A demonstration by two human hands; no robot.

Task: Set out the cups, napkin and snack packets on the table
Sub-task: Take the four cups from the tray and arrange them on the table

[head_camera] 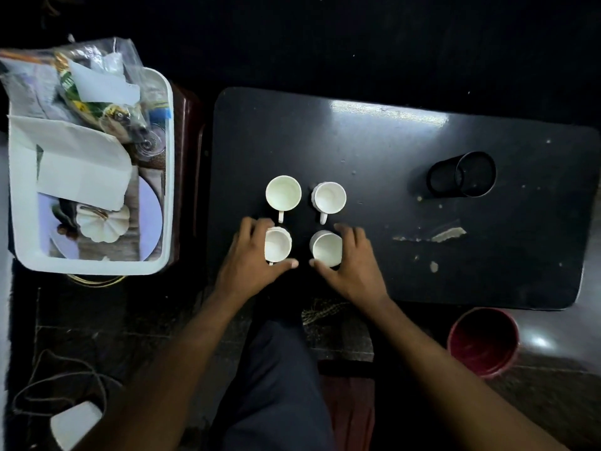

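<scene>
Several white cups stand upright in a square on the dark table (pixel 390 151). The far left cup (pixel 283 193) and far right cup (pixel 329 197) stand free, handles toward me. My left hand (pixel 250 258) wraps the near left cup (pixel 277 245), thumb and fingers on its sides. My right hand (pixel 353 260) wraps the near right cup (pixel 327 248) the same way. On a stand to the left, a white tray (pixel 164 203) holds a folded white napkin (pixel 81 167) and snack packets (pixel 94 102) in clear plastic.
A black mesh pen holder (pixel 463 174) lies on its side at the table's right. Scraps of torn surface (pixel 445 235) mark the table near it. A red bucket (pixel 483 341) stands on the floor at the right. A cable (pixel 65 379) lies on the floor at the left.
</scene>
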